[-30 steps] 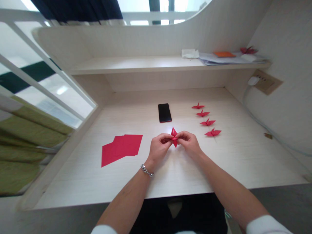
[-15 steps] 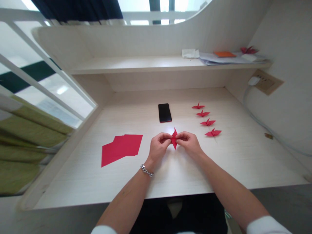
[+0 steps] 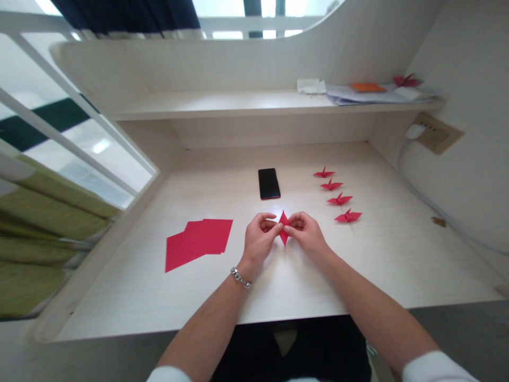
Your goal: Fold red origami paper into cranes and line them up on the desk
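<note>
A small folded red paper (image 3: 283,237), diamond-shaped with points toward and away from me, is held just over the desk. My left hand (image 3: 260,236) pinches its left side, the thumb lying on the paper's face. From the other side my right hand (image 3: 308,233) grips it too, its thumb tip close to the left one. The fingers behind the paper are partly hidden. Flat red paper sheets (image 3: 201,241) lie overlapping to the left of my hands. On the right, several red origami cranes (image 3: 348,216) stand in a slanting row.
A black phone (image 3: 269,184) lies behind my hands. The shelf (image 3: 222,103) above the desk holds papers (image 3: 358,95), an orange piece (image 3: 368,87) and a larger red folded paper (image 3: 407,81). At the right wall, a white cable (image 3: 413,185) runs down from a socket (image 3: 437,133).
Both thumbs have moved onto the face of the folded paper, and its far point looks less narrow. The left index finger has lifted away a little. The cranes and sheets stay put.
</note>
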`<state>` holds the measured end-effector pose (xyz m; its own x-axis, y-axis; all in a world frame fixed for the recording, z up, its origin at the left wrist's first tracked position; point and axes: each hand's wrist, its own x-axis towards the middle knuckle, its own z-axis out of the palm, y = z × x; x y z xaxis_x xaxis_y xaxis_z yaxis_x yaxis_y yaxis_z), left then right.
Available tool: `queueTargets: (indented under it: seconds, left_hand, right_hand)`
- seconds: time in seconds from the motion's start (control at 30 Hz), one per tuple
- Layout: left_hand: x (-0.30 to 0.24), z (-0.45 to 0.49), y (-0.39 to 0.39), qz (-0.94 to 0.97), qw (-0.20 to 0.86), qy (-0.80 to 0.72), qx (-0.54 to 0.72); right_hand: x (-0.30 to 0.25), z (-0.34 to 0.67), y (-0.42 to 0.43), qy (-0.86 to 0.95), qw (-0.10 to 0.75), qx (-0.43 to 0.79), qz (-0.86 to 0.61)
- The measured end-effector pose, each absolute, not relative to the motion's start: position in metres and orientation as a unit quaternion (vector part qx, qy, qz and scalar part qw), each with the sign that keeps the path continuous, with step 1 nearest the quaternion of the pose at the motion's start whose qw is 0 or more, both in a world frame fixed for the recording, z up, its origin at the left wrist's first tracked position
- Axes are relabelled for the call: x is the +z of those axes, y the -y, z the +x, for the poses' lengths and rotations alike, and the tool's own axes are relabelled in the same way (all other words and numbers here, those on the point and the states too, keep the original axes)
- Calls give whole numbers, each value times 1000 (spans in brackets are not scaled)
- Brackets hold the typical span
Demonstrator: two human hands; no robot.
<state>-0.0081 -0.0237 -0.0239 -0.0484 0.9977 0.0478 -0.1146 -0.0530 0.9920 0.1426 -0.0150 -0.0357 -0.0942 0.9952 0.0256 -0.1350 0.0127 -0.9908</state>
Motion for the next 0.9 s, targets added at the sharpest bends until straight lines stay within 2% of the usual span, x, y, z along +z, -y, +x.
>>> queueTargets:
  seconds: [0.3,0.67,0.9]
  left_hand:
    - [-27,-10,21,512,521,-481,484]
    - [-25,-10,19,446,533,-466,547]
    - [-23,-11,20,443,524,-489,538]
  right_hand:
    - [-30,143,20,495,485,582,-426]
    - [-36,142,18,499,438,602,-443]
    - [-31,143,19,513,476,564,-439]
